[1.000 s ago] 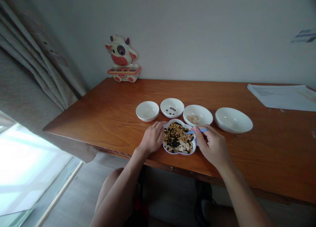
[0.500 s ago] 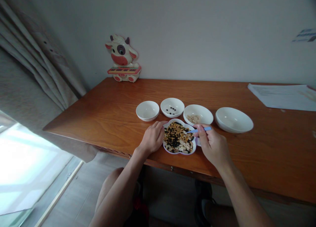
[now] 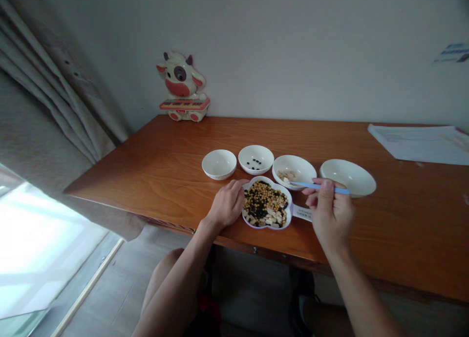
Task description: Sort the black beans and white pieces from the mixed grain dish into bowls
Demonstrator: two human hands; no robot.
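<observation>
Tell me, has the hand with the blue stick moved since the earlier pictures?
Yes, rightward: against the unmoved bowl of pale pieces, the right hand sits farther right, and the blue stick points into that bowl instead of the dish.

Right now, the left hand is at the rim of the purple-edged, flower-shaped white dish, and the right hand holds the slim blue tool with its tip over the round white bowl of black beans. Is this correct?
Not quite: the head view shows the tip of the slim blue tool over the round white bowl holding small pale pieces, not black beans. The rest is correct.
</observation>
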